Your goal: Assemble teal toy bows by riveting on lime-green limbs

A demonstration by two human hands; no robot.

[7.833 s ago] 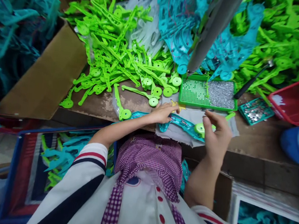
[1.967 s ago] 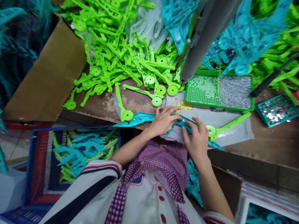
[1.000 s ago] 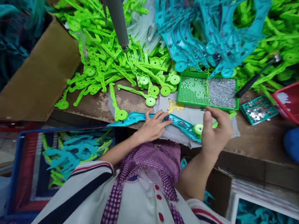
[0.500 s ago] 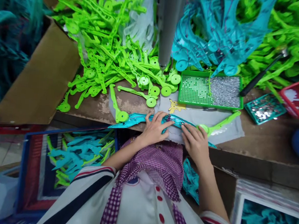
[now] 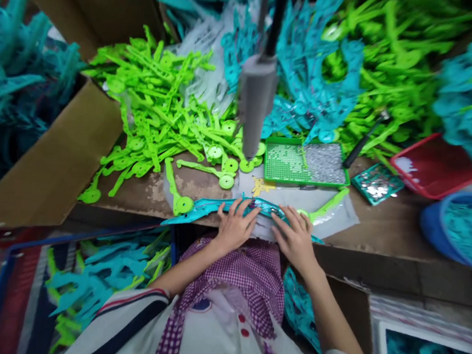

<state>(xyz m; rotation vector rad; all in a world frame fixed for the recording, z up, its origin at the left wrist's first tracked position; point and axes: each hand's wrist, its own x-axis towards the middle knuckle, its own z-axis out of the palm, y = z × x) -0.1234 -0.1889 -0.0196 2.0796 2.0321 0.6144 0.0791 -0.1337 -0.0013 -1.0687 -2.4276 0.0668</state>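
In the head view, a green tray (image 5: 305,162) sits on the wooden table (image 5: 384,228), its right half full of small silvery bits. Just on the person's side of the tray, along the table's near edge, lies a long teal part (image 5: 200,208) that stretches leftward well past the tray's left end. The left hand (image 5: 235,227) rests flat on it, fingers spread and loose, gripping nothing. The right hand (image 5: 294,238) lies on the same part, directly below the tray, also flat with fingers fanned out and fingertips pointing toward the tray. The two hands are near each other but apart. Between the tray and the right hand, a green part (image 5: 326,205) lies slanted on a clear sheet (image 5: 342,218), its round end close to the right fingertips. A yellow sticker (image 5: 261,186) lies just by the tray's near left corner. A grey tube (image 5: 255,104), blurred, hangs down at the tray's left end. Left of the tray spreads a green pile (image 5: 163,110) of loose parts, and farther left stands a cardboard box (image 5: 55,161). Behind the tray rise teal heaps (image 5: 306,78). Just right of the tray is a small teal tray (image 5: 376,184) of shiny pieces, with a dark handle (image 5: 361,143) slanting between the two. Farther right are a red tray (image 5: 431,166) and a blue tub (image 5: 458,229).
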